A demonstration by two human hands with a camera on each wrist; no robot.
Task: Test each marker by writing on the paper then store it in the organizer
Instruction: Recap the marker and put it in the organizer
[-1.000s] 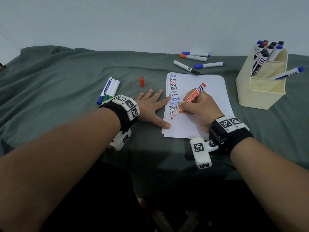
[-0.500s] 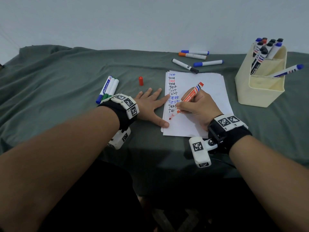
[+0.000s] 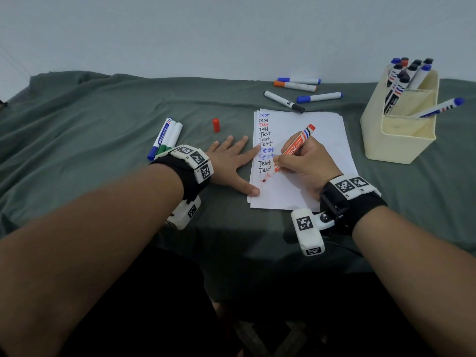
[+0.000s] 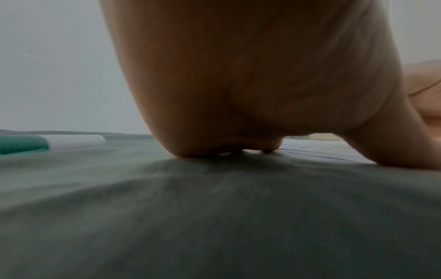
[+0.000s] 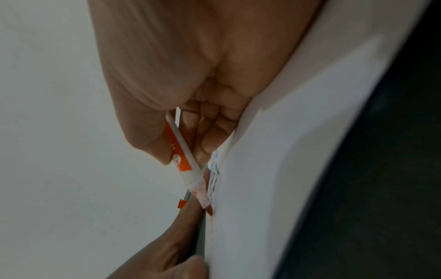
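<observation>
Head view: red marker (image 3: 296, 148) tip on paper (image 3: 327, 130)

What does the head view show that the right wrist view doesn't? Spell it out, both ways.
Only the head view shows the organizer with stored markers, the loose red cap on the cloth, the untested markers lying around, and the readable column of "Test" lines.

Only the right wrist view shows the wet red tip meeting the sheet from close up and the curled fingers under the barrel.

Both show the right hand gripping the red marker, the paper, and the left hand pressing flat at its edge.
</observation>
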